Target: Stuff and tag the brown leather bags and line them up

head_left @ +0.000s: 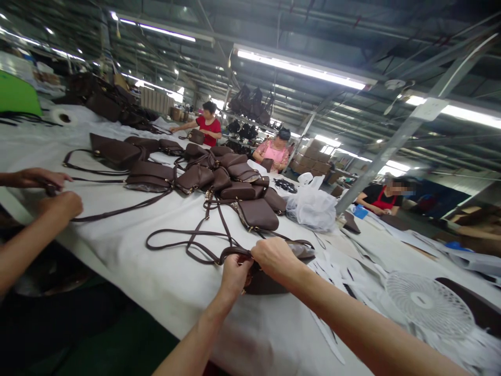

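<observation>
My left hand (235, 275) and my right hand (276, 258) meet at the top of a dark brown handbag (268, 284) near the table's front edge. Both have their fingers closed on its upper edge, where a strap joins; the exact pinch point is partly hidden. The bag's thin strap (172, 231) loops out across the white cloth to the left. Just beyond my hands lies another brown handbag (258, 214), and behind it several more are heaped, with straps and gold-coloured metal fittings.
At the left, a co-worker's hands (58, 196) hold a bag strap. A clear plastic bag (311, 206) stands beyond my right hand. A white fan (428, 303) and paper strips lie at the right. Several people work farther off, near a slanting metal post (385, 151).
</observation>
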`<action>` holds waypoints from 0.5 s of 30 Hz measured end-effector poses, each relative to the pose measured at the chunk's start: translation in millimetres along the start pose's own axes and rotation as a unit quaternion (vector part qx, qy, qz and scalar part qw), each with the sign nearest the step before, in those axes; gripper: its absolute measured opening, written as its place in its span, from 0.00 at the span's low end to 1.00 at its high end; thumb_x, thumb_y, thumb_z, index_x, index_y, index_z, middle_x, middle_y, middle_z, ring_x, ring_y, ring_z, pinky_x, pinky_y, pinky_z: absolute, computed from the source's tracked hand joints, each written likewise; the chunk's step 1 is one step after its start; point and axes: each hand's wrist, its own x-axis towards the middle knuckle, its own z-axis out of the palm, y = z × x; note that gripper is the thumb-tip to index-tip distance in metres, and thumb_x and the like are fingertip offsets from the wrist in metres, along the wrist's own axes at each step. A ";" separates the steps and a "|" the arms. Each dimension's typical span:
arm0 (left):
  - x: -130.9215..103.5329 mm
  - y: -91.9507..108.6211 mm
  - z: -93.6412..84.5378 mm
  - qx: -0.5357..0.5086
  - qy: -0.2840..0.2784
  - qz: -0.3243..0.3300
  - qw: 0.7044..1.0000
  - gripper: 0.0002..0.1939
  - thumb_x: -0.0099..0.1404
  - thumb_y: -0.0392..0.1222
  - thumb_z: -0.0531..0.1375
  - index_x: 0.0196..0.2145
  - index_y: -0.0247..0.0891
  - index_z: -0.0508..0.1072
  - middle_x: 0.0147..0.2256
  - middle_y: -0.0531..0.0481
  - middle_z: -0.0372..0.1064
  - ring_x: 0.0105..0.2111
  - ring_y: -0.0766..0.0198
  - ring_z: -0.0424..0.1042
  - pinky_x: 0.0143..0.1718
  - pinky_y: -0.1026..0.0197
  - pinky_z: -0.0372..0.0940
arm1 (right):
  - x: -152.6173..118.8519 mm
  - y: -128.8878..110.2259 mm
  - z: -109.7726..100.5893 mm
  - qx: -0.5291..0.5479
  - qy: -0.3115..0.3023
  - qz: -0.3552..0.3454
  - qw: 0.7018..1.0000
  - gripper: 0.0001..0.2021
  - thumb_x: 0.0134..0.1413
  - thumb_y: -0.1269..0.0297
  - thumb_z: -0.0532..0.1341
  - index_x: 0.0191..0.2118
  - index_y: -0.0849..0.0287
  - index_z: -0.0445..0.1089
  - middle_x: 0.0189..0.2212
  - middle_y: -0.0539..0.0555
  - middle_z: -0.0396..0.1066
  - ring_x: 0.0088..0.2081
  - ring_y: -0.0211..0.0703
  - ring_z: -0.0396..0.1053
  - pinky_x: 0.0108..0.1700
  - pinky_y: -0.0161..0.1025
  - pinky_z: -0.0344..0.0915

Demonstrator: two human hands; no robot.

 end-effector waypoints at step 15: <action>-2.8 -2.4 4.4 -0.023 -0.003 -0.010 1.000 0.08 0.51 0.41 0.62 0.29 0.34 0.73 0.16 0.58 0.61 0.15 0.70 0.60 0.16 0.68 0.52 | 6.3 17.3 -2.6 0.032 -0.042 0.024 0.998 0.12 0.55 0.74 0.57 0.40 0.65 0.77 0.37 0.67 0.77 0.42 0.55 0.75 0.40 0.39 0.68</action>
